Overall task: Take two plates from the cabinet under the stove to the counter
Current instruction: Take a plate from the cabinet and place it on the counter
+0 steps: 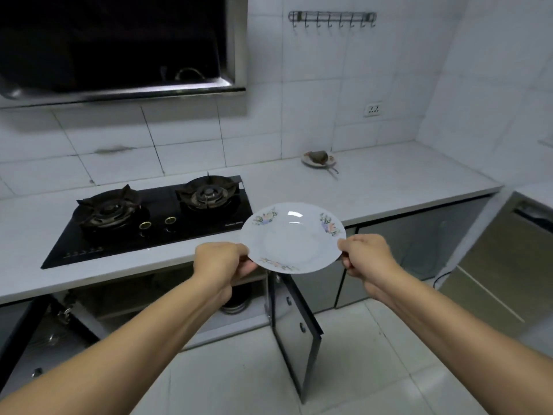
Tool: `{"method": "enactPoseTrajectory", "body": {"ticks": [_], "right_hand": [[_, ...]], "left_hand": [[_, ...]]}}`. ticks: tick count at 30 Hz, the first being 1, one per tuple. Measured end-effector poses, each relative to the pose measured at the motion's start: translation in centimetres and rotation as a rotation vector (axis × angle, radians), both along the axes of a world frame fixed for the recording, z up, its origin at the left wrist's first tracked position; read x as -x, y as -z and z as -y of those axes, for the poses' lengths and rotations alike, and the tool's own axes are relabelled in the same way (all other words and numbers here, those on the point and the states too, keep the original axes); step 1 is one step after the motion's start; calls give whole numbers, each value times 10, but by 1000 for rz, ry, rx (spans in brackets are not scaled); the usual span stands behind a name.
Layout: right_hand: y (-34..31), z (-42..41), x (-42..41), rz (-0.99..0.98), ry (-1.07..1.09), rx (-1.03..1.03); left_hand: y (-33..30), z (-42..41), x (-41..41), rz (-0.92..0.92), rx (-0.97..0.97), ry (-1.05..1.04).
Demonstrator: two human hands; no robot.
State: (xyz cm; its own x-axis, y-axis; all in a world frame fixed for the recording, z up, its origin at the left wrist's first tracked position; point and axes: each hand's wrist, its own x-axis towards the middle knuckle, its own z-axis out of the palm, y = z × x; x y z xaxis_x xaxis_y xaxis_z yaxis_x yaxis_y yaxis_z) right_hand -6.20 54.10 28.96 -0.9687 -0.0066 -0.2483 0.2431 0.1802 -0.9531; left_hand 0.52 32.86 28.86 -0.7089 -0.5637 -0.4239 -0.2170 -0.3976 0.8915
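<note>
One white plate [293, 238] with three floral sprays on its rim is held level in the air over the front edge of the tabletop [374, 187], just right of the stove [155, 217]. The left hand [220, 260] grips the plate's left rim, thumb on top and fingers beneath; the right hand [363, 254] grips the right rim the same way. Whether a second plate lies beneath this one cannot be told.

The tabletop to the right of the stove is open and bare across most of its run, up to its right-hand end and the tiled wall [329, 85] behind. One small dish [318, 158] with a dark item on it sits near the wall, well apart from the held plate.

The stove has two burners and two brass knobs, and its right edge lies just beside the plate's left rim.

Below the stove, the cabinet [149, 298] stands open. One door [296, 327] swings out into the floor space under the plate; a second door [18, 339] is open at far left. One metal item shows inside the cabinet, partly hidden by the left forearm.

One hook rail [332, 18] and one socket [373, 109] are on the wall.
</note>
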Motion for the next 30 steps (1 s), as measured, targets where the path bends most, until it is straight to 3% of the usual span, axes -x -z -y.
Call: {"method": "enactPoseTrajectory", "body": {"ticks": [13, 30], "right_hand": [[-65, -79, 15, -82, 78, 20], [-41, -139, 73, -11, 127, 14]], "left_hand": [[-73, -74, 25, -67, 71, 97], [-46, -129, 98, -47, 47, 152]]}}
